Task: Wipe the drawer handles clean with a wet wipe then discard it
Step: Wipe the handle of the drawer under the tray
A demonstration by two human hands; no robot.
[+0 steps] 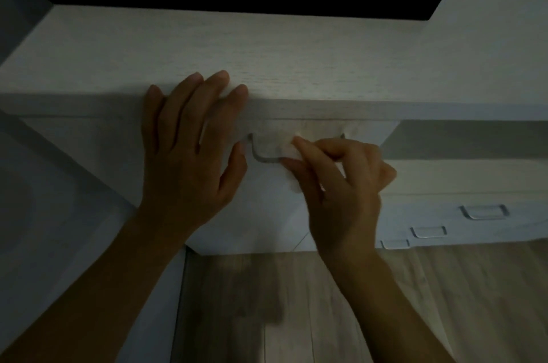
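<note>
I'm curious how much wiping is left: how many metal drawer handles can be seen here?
4. One curved metal handle under the white wet wipe the right hand pinches; at lower right, an upper handle, middle handle and lowest handle. Others may be hidden.

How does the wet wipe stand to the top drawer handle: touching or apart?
Touching. The head view shows the wet wipe, pinched by the right hand, wrapped over the bar of the drawer handle, no gap.
</note>
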